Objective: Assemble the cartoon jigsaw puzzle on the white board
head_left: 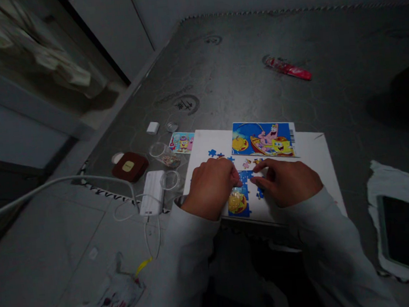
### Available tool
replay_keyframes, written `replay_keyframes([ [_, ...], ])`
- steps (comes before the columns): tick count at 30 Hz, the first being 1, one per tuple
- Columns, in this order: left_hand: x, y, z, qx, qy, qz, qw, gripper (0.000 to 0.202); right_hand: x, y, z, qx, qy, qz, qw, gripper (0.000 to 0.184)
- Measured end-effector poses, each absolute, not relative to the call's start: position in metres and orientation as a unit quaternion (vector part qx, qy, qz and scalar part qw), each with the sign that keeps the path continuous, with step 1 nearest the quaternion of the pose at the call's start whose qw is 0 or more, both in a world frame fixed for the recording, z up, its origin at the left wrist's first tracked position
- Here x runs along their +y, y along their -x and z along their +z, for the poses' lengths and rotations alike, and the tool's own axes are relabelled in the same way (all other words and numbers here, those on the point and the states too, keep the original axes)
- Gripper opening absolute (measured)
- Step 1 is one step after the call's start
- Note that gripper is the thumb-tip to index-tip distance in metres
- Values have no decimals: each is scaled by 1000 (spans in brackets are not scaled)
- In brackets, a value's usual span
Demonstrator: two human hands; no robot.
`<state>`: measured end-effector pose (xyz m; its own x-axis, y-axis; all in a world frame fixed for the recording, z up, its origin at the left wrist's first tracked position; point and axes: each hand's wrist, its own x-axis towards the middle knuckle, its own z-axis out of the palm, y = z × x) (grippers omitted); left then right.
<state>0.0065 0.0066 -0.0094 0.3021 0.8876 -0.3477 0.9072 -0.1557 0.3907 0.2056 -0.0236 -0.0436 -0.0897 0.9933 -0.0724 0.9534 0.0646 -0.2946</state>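
Observation:
A partly joined jigsaw puzzle (238, 202), blue with a burger picture, lies on a white board (317, 172). My left hand (212, 184) covers its upper left side, fingers curled down against it; what they hold, if anything, is hidden. At the puzzle's upper right, my right hand (289, 179) pinches a small blue puzzle piece (250, 174) between thumb and index finger. Loose pieces (247, 163) lie just beyond both hands, and a few more blue ones sit under my right fingers. Behind them is a cartoon picture card (264, 139) showing the same burger.
To the left are a smaller cartoon card (182, 142), clear plastic containers (171, 179), a brown case (130, 166) and a white power bank (152, 192) with cables. A phone (402, 231) rests on a cloth at right. A red packet (290, 68) lies farther back.

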Motion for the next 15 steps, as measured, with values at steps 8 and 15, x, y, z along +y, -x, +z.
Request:
replay_keyframes([
  [8, 7, -7, -7, 591, -759, -19, 272, 10, -28, -198, -41, -729, 669, 115, 89, 16],
  [15, 7, -6, -8, 591, -759, -14, 272, 10, -27, -200, -42, -735, 663, 114, 84, 17],
])
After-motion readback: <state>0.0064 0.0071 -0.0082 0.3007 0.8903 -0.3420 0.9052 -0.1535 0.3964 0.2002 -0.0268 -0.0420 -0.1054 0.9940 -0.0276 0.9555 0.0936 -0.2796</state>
